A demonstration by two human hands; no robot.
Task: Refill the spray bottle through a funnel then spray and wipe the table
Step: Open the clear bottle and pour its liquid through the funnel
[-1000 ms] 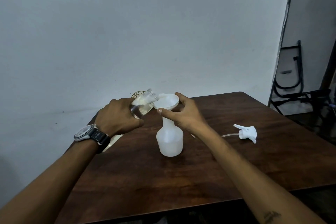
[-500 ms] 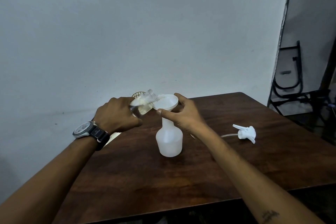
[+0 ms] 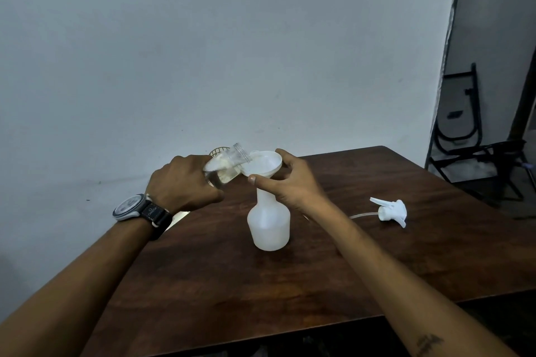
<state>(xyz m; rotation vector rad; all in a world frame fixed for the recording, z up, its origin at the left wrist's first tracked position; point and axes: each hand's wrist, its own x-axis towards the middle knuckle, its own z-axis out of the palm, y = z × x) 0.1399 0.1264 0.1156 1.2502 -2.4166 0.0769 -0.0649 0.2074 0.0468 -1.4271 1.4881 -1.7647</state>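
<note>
Head view, tallied left to right: one wristwatch, two hands, one clear bottle, one funnel, one spray bottle, one trigger head, all on or above one dark wooden table.

At nine o'clock of the funnel, left hand, back upward, fingers curled round the clear bottle; tilted, open mouth aimed toward two o'clock and lying over the funnel's near rim; pale liquid inside; flow too faint to make out. Just behind, at twelve o'clock of the left hand, one yellowish wire rim, mostly hidden. At six o'clock of the left wrist, one pale patch at the table edge, too covered to name.

At centre, white funnel seated in the neck of the translucent white spray bottle; upright on the table, cap off. At three o'clock of the funnel, right hand, pinching the funnel's rim, thumb at the front, fingers round the back. Spray bottle's body below both hands: at five o'clock of the left, at seven o'clock of the right; neck just beside the right thumb.

At three o'clock of the spray bottle, well apart, trigger head lying on its side, thin tube trailing toward nine o'clock. At two o'clock, off the table, one black metal frame leaning by the wall.
</note>
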